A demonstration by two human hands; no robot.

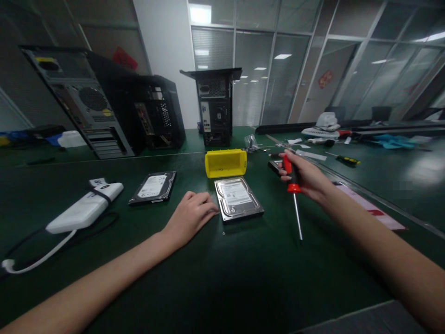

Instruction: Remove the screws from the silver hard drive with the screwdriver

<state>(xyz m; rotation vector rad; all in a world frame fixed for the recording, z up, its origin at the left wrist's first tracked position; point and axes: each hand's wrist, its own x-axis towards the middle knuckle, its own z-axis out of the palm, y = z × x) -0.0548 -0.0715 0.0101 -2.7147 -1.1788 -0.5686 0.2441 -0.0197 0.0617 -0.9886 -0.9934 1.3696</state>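
Note:
My left hand (191,215) rests on the green table with its fingers curled together, beside the left edge of a silver hard drive (238,199). Whether anything is between those fingertips is hidden. A tiny screw (223,233) lies just in front of the drive. My right hand (301,174) grips a red and black screwdriver (293,187), its shaft pointing down toward the table. Behind the silver drive stands a yellow bin (225,163), its open side facing me. Another hard drive (153,187) lies to the left, and a third (275,166) is partly hidden by my right hand.
Computer cases (215,109) stand at the back and back left. On the left is a white power strip (85,208) with cables. A pink sheet (368,204), a yellow and black screwdriver (347,160) and a clear bag (251,143) lie on the table (222,287).

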